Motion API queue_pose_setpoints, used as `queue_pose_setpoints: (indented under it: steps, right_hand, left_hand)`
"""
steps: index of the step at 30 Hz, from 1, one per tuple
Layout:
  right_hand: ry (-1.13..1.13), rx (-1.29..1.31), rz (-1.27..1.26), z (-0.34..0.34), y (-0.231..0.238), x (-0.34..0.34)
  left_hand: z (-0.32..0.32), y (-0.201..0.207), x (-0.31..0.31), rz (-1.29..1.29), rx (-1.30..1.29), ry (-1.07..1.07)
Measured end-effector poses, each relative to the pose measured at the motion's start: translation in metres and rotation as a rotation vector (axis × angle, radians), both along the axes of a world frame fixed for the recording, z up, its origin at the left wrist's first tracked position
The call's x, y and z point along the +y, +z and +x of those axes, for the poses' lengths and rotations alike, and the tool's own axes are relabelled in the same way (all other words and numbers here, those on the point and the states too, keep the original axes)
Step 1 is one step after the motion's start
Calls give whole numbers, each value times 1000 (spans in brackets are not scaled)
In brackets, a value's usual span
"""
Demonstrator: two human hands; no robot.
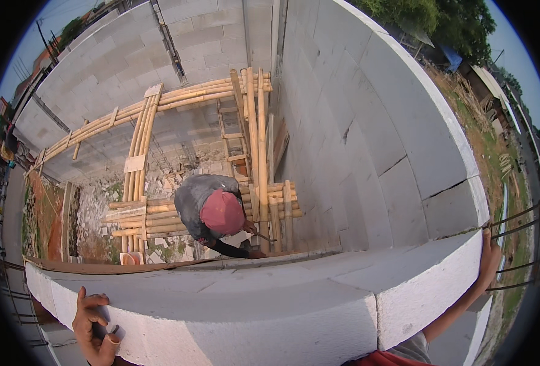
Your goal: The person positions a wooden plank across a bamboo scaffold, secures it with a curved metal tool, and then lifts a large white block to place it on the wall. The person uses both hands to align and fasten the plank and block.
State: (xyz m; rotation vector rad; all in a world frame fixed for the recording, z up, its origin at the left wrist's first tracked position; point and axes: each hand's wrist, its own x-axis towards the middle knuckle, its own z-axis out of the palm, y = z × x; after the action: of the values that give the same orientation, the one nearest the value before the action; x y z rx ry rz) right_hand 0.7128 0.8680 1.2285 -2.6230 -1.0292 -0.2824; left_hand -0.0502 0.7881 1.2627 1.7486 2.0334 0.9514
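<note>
My left hand (92, 326) rests against the near face of the pale lightweight concrete block wall (239, 332), at its left part. Its fingers are bent, and a short dark stub (115, 329) shows by the thumb; its kind is too small to tell. At the far right, my right hand (491, 251) grips the end of a white block (432, 290) by the corner, fingers up along its edge. A vertical joint parts this block from the longer stretch to its left.
Below, beyond the wall, a person in a red cap (222, 212) bends over a bamboo scaffold (160, 219), one hand near the wall's foot. A tall grey block wall (367, 116) rises at right. Steel rods (517, 222) jut out past my right hand. Rubble (93, 213) covers the ground.
</note>
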Motion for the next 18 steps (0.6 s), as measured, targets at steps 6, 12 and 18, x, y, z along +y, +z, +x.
queue_pose_setpoints:
  steps: [6,12,18]
  right_hand:
    - [-36,-42,8,2,-4,-1]
    - [8,-43,34,-3,-2,0]
    - [-11,-24,39,-1,-5,0]
  left_hand:
    - [-1,0,-2,10,2,14]
    - [0,2,-2,20,-2,-1]
    - [-2,-2,-3,37,13,-2]
